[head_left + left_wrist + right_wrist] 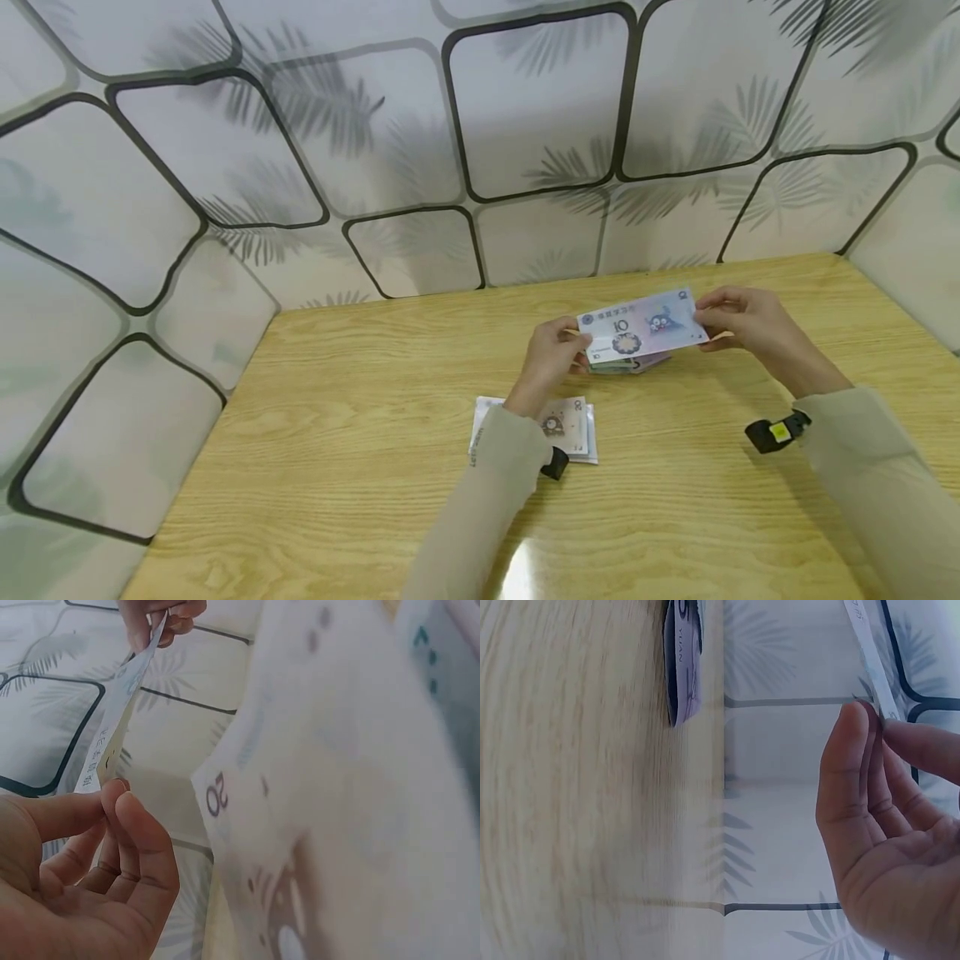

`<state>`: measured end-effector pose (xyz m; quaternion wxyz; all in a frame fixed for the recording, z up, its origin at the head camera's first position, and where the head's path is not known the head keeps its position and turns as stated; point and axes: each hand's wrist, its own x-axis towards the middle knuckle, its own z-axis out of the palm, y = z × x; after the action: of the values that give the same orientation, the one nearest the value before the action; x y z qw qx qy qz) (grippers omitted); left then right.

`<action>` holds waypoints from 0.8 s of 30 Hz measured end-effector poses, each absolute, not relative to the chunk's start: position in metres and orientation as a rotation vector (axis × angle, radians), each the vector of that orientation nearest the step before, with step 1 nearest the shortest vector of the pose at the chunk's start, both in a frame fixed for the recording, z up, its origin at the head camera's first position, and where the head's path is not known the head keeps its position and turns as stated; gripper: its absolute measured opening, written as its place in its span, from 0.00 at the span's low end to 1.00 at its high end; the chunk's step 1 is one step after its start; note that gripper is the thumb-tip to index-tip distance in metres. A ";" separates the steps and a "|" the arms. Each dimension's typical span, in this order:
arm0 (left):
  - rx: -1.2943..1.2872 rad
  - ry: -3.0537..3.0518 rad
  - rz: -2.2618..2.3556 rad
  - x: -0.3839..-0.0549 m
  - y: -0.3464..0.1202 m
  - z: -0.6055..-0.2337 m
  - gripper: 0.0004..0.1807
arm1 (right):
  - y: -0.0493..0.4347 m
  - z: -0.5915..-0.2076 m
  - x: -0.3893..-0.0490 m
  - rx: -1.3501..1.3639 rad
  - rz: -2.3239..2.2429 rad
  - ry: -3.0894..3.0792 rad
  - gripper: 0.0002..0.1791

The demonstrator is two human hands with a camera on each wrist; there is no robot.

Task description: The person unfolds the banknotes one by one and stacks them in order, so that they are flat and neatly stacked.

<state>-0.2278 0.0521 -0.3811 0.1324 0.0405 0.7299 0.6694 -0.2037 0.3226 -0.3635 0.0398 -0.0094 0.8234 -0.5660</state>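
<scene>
A pale blue play banknote [641, 323] marked 10, with a cartoon figure, is stretched between both hands above the table. My left hand [546, 358] pinches its left end between thumb and fingers. At the opposite end, my right hand [750, 327] pinches the right edge; the right wrist view has this note [871, 660] nearly edge-on. Below and behind it lie folded notes [651, 362], a purple one and a greenish one, partly covered. Under my left wrist is a stack of notes [576, 417] topped by a brownish 20, partly hidden by the sleeve.
The light wood-grain table [360, 442] meets a wall or panel [540, 108] with a leaf and dark-line pattern at the back. A similar panel [90, 333] rises along the left side. Dark wrist straps [776, 433] show at the beige sleeves.
</scene>
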 end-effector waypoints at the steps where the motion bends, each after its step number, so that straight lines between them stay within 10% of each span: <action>1: 0.118 2.112 1.943 -0.228 0.051 -0.381 0.12 | 0.322 -0.364 -0.204 -0.033 -1.733 2.521 0.15; 24: 0.119 2.101 2.064 -0.233 0.023 -0.377 0.10 | 0.313 -0.368 -0.199 -0.131 -1.874 2.321 0.03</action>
<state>-0.2327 0.0228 -0.3769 0.0970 0.0402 0.7094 0.6970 -0.1995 0.3126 -0.3676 0.0776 -0.0437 0.7749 -0.6257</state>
